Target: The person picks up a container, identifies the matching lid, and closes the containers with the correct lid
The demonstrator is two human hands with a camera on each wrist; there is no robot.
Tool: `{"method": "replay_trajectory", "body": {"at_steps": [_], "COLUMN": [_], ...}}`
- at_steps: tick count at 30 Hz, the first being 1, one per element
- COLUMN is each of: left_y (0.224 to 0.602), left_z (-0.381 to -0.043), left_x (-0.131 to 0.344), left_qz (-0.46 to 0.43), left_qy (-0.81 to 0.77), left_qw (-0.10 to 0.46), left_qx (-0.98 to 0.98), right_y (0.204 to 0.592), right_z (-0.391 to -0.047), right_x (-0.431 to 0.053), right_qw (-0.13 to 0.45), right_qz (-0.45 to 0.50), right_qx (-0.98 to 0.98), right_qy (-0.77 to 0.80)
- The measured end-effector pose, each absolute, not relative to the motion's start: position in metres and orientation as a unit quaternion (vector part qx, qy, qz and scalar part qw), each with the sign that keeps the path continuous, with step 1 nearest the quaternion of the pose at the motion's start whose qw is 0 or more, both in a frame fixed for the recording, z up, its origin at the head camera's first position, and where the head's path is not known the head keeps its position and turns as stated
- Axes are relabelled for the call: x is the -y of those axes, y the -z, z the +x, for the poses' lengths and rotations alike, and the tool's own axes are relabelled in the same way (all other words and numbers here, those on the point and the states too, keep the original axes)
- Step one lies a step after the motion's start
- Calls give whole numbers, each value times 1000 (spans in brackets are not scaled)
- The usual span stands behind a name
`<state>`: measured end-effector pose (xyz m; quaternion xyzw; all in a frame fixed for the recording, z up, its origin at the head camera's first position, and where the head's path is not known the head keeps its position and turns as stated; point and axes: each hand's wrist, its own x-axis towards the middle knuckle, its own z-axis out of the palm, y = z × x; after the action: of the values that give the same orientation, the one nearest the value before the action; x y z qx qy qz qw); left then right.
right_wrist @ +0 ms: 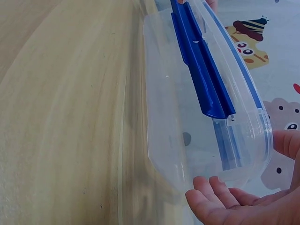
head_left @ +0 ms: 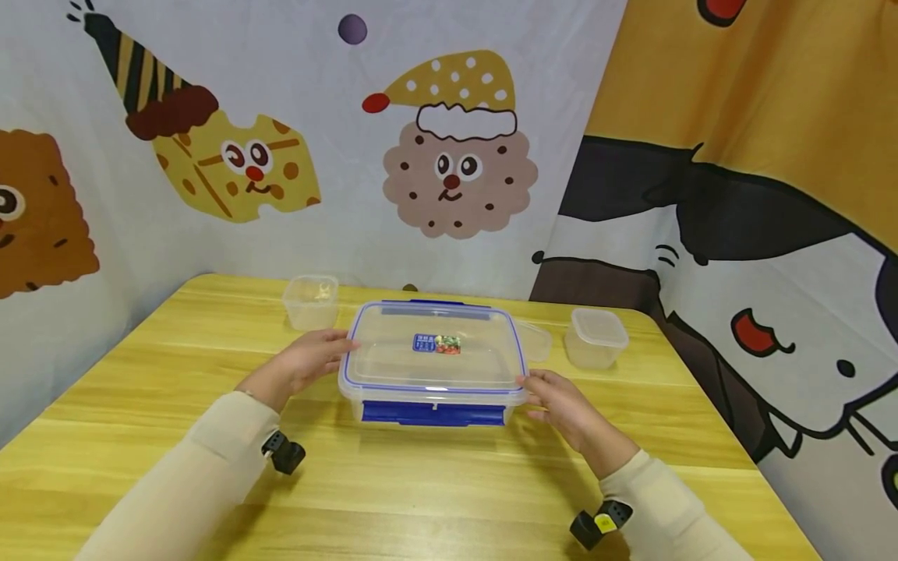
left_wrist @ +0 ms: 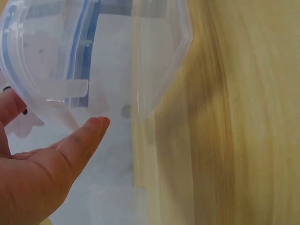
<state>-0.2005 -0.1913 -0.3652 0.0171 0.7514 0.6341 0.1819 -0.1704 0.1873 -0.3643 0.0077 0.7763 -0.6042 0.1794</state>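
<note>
A clear plastic food container with a blue-rimmed lid stands between the two hands, a label at the centre of its top. Along its near side runs a blue latch, which lies angled down against the wall. At the left end, my left hand grips the rim, thumb over the lid edge and fingers beneath it. My right hand holds the opposite end the same way, its fingers under the rim at the near corner. Another blue strip shows at the far side.
On the back left of the wooden table stands a small clear tub. A lidded small tub is at the back right, and a flat clear piece lies beside the large container. A printed cloth hangs behind the table.
</note>
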Motion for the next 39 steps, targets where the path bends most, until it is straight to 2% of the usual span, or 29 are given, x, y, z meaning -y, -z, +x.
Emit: {"method": "replay_trajectory", "body": {"at_steps": [15, 21, 32, 39], "left_y": [364, 360, 347, 341], "left_z": [-198, -189, -160, -148], "left_x": [187, 187, 187, 179], "left_qz": [-1, -16, 32, 63], "left_qy": [-613, -565, -450, -408], "left_qw": [167, 132, 14, -20], "left_qx": [-772, -814, -892, -911], "right_y": [367, 367, 360, 359], "right_z": [-169, -168, -162, -164], "right_x": [-184, -182, -190, -191], "right_qw": [167, 150, 44, -11], "right_qz": [12, 9, -40, -78], "right_qx": [-780, -795, -871, -889], "right_qy": [603, 588, 488, 451]}}
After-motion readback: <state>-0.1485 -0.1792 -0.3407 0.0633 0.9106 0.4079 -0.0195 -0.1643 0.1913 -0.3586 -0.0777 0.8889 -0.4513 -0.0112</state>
